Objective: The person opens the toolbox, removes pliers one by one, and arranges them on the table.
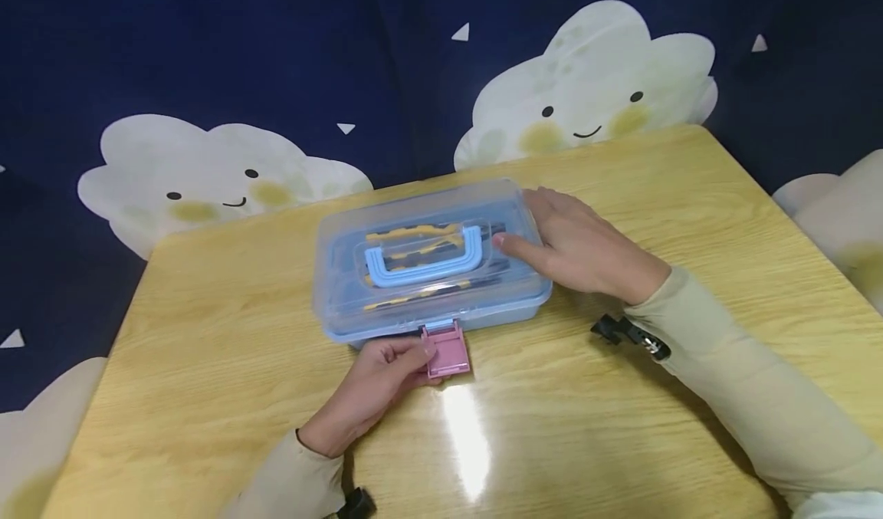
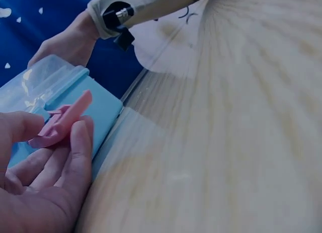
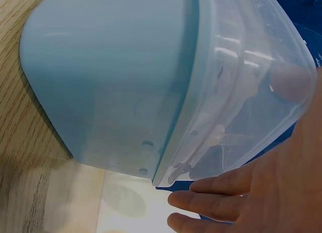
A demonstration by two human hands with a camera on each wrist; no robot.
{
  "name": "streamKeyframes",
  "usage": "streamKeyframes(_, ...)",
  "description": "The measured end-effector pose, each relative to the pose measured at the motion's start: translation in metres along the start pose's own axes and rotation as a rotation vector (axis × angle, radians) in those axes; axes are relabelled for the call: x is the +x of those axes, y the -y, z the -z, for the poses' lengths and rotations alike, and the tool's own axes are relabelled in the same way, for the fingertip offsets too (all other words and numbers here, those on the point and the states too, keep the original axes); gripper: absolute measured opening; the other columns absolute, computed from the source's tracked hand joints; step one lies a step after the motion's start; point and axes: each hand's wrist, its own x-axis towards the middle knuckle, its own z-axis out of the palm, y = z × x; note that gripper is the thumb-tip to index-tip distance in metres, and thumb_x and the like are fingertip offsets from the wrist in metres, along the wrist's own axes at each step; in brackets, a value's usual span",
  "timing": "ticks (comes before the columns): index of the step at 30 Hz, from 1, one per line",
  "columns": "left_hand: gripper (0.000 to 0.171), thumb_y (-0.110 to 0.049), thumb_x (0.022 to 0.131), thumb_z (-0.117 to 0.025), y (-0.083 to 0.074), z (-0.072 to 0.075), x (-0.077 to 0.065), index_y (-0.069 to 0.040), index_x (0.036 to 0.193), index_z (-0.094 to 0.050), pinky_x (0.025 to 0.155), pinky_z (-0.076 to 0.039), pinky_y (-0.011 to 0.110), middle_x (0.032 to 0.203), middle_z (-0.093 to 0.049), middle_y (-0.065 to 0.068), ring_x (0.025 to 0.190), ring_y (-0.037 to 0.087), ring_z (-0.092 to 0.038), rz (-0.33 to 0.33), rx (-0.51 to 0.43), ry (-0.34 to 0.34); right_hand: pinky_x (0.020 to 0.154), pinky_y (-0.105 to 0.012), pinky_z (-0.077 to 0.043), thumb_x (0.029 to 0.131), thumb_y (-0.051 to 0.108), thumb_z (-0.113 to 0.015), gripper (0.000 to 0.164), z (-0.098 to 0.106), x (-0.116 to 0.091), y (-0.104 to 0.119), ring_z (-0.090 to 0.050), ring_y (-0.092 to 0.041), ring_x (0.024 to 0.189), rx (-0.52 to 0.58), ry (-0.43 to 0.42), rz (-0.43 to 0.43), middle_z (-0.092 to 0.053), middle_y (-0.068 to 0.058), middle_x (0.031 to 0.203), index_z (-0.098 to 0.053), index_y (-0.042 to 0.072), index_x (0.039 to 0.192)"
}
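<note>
A blue storage box point(image 1: 507, 316) with a clear lid point(image 1: 345, 231) stands on the table, its lid lying over it. On the lid's top is a light-blue carry handle point(image 1: 424, 274). My left hand point(image 1: 379, 381) pinches the pink latch point(image 1: 450, 352) at the front between thumb and fingers; the latch is swung outward from the box. At the right end, my right hand point(image 1: 576, 243) rests against the lid, thumb on top and the other fingers stretched along its side, as the right wrist view shows. Through the lid show several yellow-and-dark long items point(image 1: 414, 232).
The wooden table point(image 1: 228, 335) spreads around the box on all sides. Behind it hangs a dark blue cloth point(image 1: 290, 51) printed with smiling clouds. Black straps point(image 1: 631, 335) with small devices sit on both wrists.
</note>
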Motion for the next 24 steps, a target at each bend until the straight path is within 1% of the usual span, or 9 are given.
streamKeyframes(2, 0.042, -0.010, 0.106, -0.054, -0.003, 0.000, 0.000, 0.019, 0.137, -0.054, 0.096, -0.064, 0.029, 0.140, -0.058, 0.035, 0.105, 0.011, -0.073, 0.002, 0.019, 0.026, 0.130, -0.062, -0.026, 0.101, 0.071, -0.039, 0.091, 0.001, -0.001, -0.001, -0.027, -0.041, 0.158, 0.001, -0.004, 0.004, -0.030, -0.019, 0.170, -0.019, 0.011, 0.166)
streamKeyframes(7, 0.044, -0.013, 0.107, -0.052, -0.008, 0.005, -0.004, 0.017, 0.140, -0.052, 0.099, -0.063, 0.030, 0.144, -0.055, 0.036, 0.105, 0.012, -0.074, 0.016, 0.059, 0.053, 0.128, -0.061, -0.030, 0.101, 0.071, -0.040, 0.088, 0.000, 0.001, -0.003, -0.032, -0.038, 0.155, 0.025, -0.008, 0.019, -0.036, -0.017, 0.166, -0.022, 0.014, 0.166)
streamKeyframes(9, 0.045, -0.015, 0.108, -0.052, -0.008, 0.009, -0.006, 0.016, 0.140, -0.053, 0.100, -0.063, 0.031, 0.144, -0.056, 0.035, 0.104, 0.012, -0.074, 0.020, 0.075, 0.049, 0.127, -0.061, -0.031, 0.101, 0.071, -0.040, 0.087, -0.002, 0.003, -0.003, -0.033, -0.036, 0.154, 0.041, 0.000, 0.023, -0.037, -0.016, 0.165, -0.021, 0.016, 0.166)
streamKeyframes(13, 0.046, -0.021, 0.109, -0.053, -0.008, 0.017, -0.010, 0.015, 0.138, -0.056, 0.098, -0.063, 0.032, 0.133, -0.065, 0.033, 0.103, 0.012, -0.074, 0.011, 0.114, 0.036, 0.126, -0.062, -0.033, 0.100, 0.072, -0.040, 0.088, -0.002, 0.004, -0.004, -0.034, -0.035, 0.154, 0.051, 0.010, 0.018, -0.036, -0.016, 0.165, -0.018, 0.019, 0.167)
streamKeyframes(16, 0.047, -0.023, 0.109, -0.053, -0.009, 0.023, -0.014, 0.014, 0.137, -0.057, 0.099, -0.063, 0.031, 0.128, -0.069, 0.031, 0.105, 0.012, -0.074, -0.004, 0.147, 0.035, 0.125, -0.062, -0.034, 0.100, 0.072, -0.040, 0.088, -0.002, 0.004, -0.004, -0.036, -0.034, 0.153, 0.052, 0.009, 0.015, -0.038, -0.016, 0.164, -0.019, 0.019, 0.167)
streamKeyframes(20, 0.047, -0.023, 0.108, -0.054, -0.012, 0.031, -0.022, 0.012, 0.139, -0.056, 0.102, -0.061, 0.029, 0.133, -0.067, 0.029, 0.110, 0.010, -0.074, -0.005, 0.173, 0.022, 0.122, -0.062, -0.037, 0.100, 0.073, -0.040, 0.089, -0.001, 0.003, -0.004, -0.037, -0.034, 0.152, 0.048, 0.014, 0.000, -0.038, -0.017, 0.164, -0.017, 0.019, 0.167)
streamKeyframes(24, 0.050, -0.028, 0.108, -0.056, -0.019, 0.042, -0.034, 0.009, 0.142, -0.055, 0.104, -0.060, 0.029, 0.137, -0.066, 0.027, 0.113, 0.012, -0.073, 0.004, 0.216, -0.019, 0.120, -0.063, -0.040, 0.099, 0.075, -0.039, 0.091, -0.001, 0.003, -0.003, -0.038, -0.034, 0.151, 0.055, 0.027, -0.014, -0.036, -0.017, 0.164, -0.014, 0.021, 0.167)
